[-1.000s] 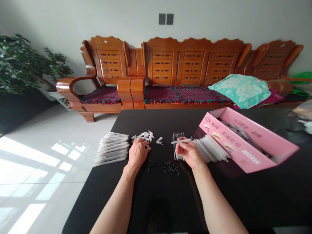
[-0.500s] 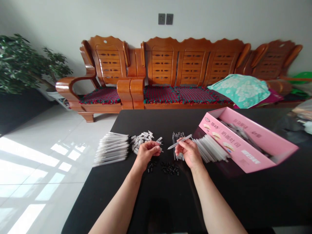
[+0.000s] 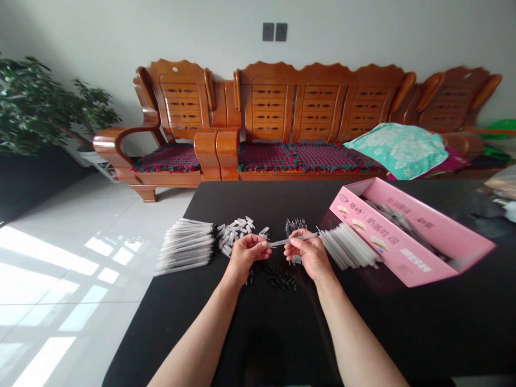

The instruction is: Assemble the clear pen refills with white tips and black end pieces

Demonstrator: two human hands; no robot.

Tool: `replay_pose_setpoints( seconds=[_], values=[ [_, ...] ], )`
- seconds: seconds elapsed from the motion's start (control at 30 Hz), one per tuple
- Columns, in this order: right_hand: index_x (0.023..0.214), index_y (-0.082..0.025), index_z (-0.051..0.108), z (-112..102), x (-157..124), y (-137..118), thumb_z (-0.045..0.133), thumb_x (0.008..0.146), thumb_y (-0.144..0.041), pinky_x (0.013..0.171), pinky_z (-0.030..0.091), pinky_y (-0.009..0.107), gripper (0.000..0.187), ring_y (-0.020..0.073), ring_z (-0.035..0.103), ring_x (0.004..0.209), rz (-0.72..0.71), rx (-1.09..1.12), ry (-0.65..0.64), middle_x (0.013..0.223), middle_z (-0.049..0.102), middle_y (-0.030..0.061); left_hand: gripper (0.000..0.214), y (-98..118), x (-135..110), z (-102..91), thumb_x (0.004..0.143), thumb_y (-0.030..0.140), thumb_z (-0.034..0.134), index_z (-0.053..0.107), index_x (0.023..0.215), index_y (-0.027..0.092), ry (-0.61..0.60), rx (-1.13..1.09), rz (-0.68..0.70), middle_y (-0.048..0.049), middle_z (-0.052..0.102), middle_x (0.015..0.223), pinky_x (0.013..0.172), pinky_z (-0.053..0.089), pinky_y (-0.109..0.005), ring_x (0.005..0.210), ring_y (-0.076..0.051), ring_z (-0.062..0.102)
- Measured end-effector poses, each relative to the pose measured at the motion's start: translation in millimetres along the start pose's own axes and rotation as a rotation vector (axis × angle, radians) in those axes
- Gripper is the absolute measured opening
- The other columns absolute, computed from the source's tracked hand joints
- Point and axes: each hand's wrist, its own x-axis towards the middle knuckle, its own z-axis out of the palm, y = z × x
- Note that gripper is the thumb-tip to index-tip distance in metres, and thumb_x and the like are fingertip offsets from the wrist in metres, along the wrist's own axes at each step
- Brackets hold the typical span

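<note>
A slim pen barrel is being held level just above the table, in front of a bundle of dark refills. It is being pinched near its middle by the right hand, whose grip is closed on it. Its left end is being met by the left hand, whose grip is closed tight at the tip; whether a small part is being held there cannot be told. A heap of white caps and a stack of pens are lying to the left, a row of clear barrels and a pink box to the right, and small black pieces are scattered under the hands. By the look of it, a fitting step at the barrel's tip is being carried out. For the next move, the barrel is best kept steady and straight, with the two ends lined up before any pressing.
</note>
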Motion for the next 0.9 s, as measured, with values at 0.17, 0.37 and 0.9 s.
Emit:
replay_pose_setpoints(
  seconds=[0.17,0.37,0.9],
  values=[
    [0.085,-0.017,0.064,0,-1,1,0.075,0.076,-0.03,0.045,0.055,0.024,0.019,0.0171,0.068,0.054,0.007,-0.014,-0.013,0.067,0.072,0.0031,0.041,0,-2,2.6,0.065,0.04,0.084,0.069,0.086,0.008,-0.053,0.089,-0.027,-0.0074,0.072,0.071,0.06,0.056,-0.021,0.064,-0.014,0.068],
    [0.083,-0.017,0.063,-2,-1,0,0.075,0.076,-0.032,0.043,0.054,0.023,0.021,0.016,0.067,0.051,0.027,-0.02,-0.024,0.065,0.072,0.0027,0.041,0,-4,4.1,0.071,0.046,0.078,0.071,0.085,0.008,-0.108,0.261,-0.004,-0.0055,0.067,0.067,0.054,0.054,-0.022,0.057,-0.013,0.064],
    [0.072,-0.015,0.064,-3,0,-6,0.081,0.066,-0.028,0.036,0.054,0.024,0.023,0.0163,0.064,0.041,0.143,0.067,0.051,0.055,0.069,0.0028,0.016,-1,-18,21.8,0.085,0.03,0.063,0.073,0.08,0.019,0.01,0.804,0.422,-0.0022,0.065,0.063,0.057,0.041,-0.024,0.055,-0.014,0.059]
  ],
)
